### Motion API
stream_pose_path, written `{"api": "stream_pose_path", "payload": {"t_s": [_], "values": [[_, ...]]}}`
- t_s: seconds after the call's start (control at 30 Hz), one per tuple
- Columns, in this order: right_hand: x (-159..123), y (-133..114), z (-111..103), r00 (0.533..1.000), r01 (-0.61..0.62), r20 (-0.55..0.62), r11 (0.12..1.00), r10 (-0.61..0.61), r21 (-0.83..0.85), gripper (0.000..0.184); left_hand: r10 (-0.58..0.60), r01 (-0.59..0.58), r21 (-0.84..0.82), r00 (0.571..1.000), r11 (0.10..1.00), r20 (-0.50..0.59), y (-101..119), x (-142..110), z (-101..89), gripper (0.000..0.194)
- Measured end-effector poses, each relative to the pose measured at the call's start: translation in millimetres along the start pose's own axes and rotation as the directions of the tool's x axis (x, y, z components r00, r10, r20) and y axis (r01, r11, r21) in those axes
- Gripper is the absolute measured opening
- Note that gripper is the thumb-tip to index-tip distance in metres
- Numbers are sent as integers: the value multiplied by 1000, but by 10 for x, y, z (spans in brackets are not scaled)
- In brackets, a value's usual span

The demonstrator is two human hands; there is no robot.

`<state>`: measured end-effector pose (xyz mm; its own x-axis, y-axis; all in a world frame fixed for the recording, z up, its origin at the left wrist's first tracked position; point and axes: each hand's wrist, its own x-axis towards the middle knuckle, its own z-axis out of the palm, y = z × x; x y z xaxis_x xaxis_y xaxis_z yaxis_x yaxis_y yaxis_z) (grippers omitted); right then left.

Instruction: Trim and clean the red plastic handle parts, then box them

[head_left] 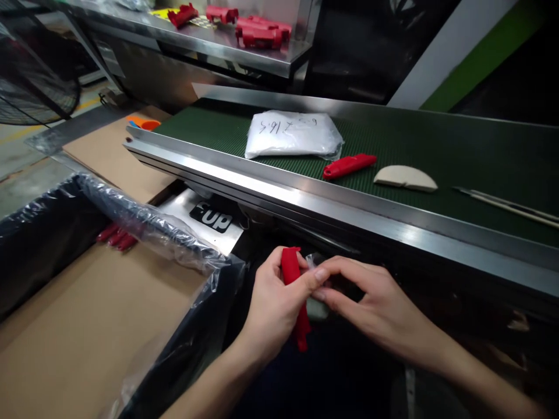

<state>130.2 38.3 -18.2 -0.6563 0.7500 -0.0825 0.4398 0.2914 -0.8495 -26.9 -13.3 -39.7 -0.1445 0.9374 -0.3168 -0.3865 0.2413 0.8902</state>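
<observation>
My left hand (279, 297) is wrapped around a long red plastic part (290, 265), which stands nearly upright with its lower end showing beneath the palm. My right hand (371, 288) is closed in a pinch, its thumb and fingertips meeting the left thumb beside the red part. Between the hands shows a small bit of clear, shiny material (310, 261); I cannot make out what it belongs to. On the green conveyor belt (489, 163) ahead lie another red plastic part (349, 166), a cream half-moon piece (405, 177) and tweezers (506, 203).
A white plastic-wrapped packet (292, 135) with handwriting lies on the belt, behind a metal side rail (279, 186). At left stands a bin lined with dark plastic (183, 343), holding cardboard and several red parts (117, 237). More red parts (262, 32) rest on a metal shelf (279, 61).
</observation>
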Motion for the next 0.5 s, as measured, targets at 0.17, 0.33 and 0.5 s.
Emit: {"api": "stream_pose_path", "payload": {"t_s": [0.17, 0.33, 0.5], "values": [[-97, 72, -20, 1000, -17, -26, 999, 18, 28, 21, -30, 26, 78, 998, 997, 46, -40, -2, -7, 26], [-175, 163, 37, 979, 18, -199, 998, -29, -57, 17, -29, 29, 121, 1000, 992, -3, -79, 14, 61, 21], [-175, 198, 45, 901, 93, -404, 979, -160, -181, 13, -10, 21, 193, 998, 981, -60, -122, 38, 84, 21]]}}
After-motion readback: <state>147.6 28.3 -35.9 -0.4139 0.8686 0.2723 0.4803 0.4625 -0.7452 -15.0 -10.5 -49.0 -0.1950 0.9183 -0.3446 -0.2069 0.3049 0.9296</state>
